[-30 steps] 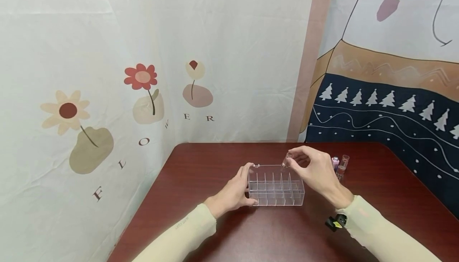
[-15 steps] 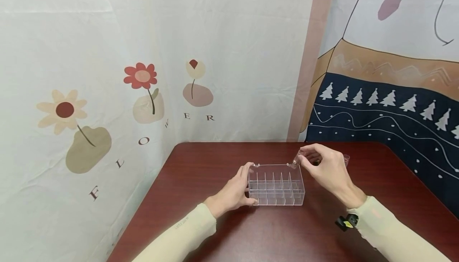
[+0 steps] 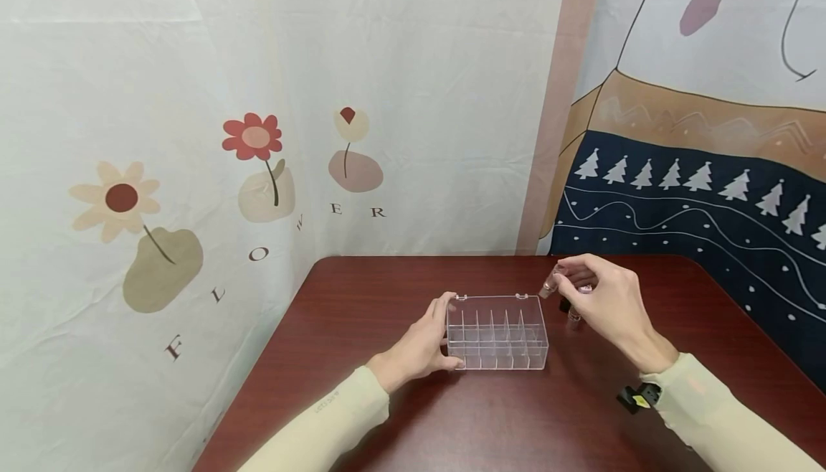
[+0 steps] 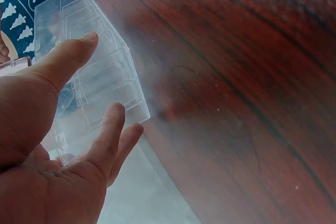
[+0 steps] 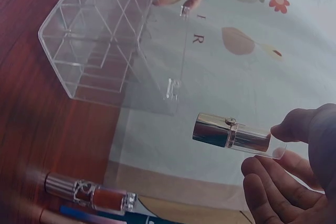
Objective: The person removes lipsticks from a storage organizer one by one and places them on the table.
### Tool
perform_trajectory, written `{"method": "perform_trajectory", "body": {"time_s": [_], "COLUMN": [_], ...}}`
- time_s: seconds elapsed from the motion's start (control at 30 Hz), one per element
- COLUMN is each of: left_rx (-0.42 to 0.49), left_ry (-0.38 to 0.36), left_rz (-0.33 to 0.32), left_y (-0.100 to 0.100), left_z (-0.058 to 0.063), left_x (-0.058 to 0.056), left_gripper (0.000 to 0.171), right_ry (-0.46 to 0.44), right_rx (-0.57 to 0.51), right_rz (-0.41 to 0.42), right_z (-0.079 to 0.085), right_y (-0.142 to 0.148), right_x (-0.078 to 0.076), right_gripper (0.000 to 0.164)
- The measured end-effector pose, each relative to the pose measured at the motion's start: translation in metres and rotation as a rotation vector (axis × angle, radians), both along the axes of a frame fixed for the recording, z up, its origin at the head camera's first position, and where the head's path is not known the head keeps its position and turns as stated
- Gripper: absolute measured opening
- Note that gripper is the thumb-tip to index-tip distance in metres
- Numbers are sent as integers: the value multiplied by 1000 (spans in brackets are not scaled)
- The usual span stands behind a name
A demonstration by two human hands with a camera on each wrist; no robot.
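Observation:
My left hand [image 3: 421,343] grips the left end of a clear plastic box [image 3: 497,346], thumb at the front and fingers at the back. The box is divided into small compartments, and its hinged lid stands raised. Between thumb and fingers, my right hand [image 3: 609,300] pinches a lipstick [image 5: 231,134] by its clear cap end. Its shiny metallic base points toward the box. In the head view the lipstick [image 3: 549,281] is just right of the lid's upper right corner. The left wrist view shows the left thumb and fingers spread around the box [image 4: 105,72].
Beyond the right hand stand more cosmetic tubes, partly covered by it in the head view. A lip gloss tube [image 5: 92,191] with a silvery cap shows in the right wrist view. The dark red table [image 3: 374,293] meets printed curtains [image 3: 439,135] at its back and sides.
My right hand has moved right with the lipstick, from above the lid's right hinge to beside the box's corner. The left hand and box have stayed in place.

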State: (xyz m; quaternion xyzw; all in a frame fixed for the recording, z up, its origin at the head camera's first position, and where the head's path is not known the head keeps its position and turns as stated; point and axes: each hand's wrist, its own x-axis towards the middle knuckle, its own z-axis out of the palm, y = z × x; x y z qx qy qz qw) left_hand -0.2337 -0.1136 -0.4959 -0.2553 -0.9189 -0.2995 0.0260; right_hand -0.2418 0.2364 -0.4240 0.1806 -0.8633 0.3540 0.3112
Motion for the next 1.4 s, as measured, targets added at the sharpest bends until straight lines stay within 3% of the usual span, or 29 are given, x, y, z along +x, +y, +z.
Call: {"method": "perform_trajectory", "body": {"time_s": [0.47,0.83,1.4], "left_rx": [-13,-7,-5], "left_ry": [-1,-27,6], "left_rz": [8,15,0], "left_y": [0,1,0], "left_z": [0,0,0], "left_x": [1,2,1], "left_gripper": [122,122,123], "right_ry": [51,44,7], "right_rx": [-11,-20,1], "right_rz": [-51,-104,-196], "right_z": [7,8,6], "right_y": [23,46,84], "right_x": [-5,-8,-6], "right_gripper": [30,30,31]}}
